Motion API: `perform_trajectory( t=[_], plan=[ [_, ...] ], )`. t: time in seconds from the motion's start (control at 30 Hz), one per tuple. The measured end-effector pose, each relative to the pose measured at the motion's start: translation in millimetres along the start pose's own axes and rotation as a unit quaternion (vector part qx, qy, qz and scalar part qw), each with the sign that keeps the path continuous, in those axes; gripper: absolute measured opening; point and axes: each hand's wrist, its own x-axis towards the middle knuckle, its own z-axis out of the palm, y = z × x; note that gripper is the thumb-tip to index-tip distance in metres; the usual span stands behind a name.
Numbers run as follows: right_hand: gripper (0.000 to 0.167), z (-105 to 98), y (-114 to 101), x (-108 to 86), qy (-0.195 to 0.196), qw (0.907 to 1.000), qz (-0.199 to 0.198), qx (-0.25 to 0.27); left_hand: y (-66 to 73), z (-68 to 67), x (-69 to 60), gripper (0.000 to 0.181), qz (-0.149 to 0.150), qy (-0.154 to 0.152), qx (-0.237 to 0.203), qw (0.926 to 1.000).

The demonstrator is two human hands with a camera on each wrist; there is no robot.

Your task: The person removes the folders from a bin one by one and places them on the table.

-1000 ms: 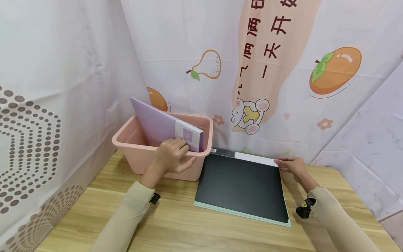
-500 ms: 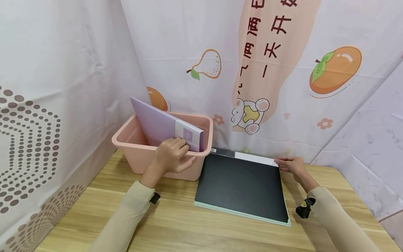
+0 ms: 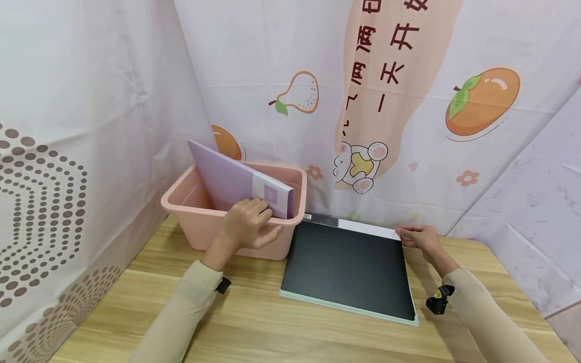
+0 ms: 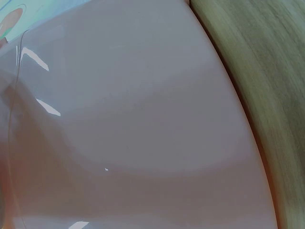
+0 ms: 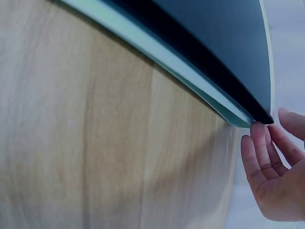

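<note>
My left hand [image 3: 247,219] grips the front rim of a pink plastic bin [image 3: 197,227], fingers over the rim and thumb outside the wall. The fingers lie against a purple folder [image 3: 227,176] with a white label, which leans tilted in the bin. In the left wrist view the bin wall [image 4: 152,105] fills most of the picture. A black folder [image 3: 349,272], with pale green edges showing beneath, lies flat right of the bin. My right hand [image 3: 419,239] pinches its far right corner. In the right wrist view the fingertips [image 5: 257,131] meet the folder's corner from below.
All stands on a wood-grain table [image 3: 254,322]. A printed curtain [image 3: 290,65] hangs right behind the bin and folder, and another patterned curtain [image 3: 91,126] runs along the left side. The bin stands close against the black folder's left edge.
</note>
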Motion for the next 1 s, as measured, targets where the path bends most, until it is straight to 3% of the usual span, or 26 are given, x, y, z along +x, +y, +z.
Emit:
perform_trajectory(
  t=[0.53,0.8,1.0],
  plan=[
    [0.058,1,3,-0.1,0.017,0.9997,-0.013,-0.007,1.1,0.0,-0.7,0.047,-0.001,-0.005,-0.001,1.0000],
    [0.055,3,-5,-3.5,0.043,0.9967,-0.069,-0.008,1.1,0.0,-0.5,0.047,-0.003,-0.001,-0.002,1.0000],
    [0.052,11,-22,-10.7,0.070,0.9940,-0.082,-0.019,0.6,1.0,-0.4,0.048,-0.002,0.001,0.000,1.0000]
  ],
)
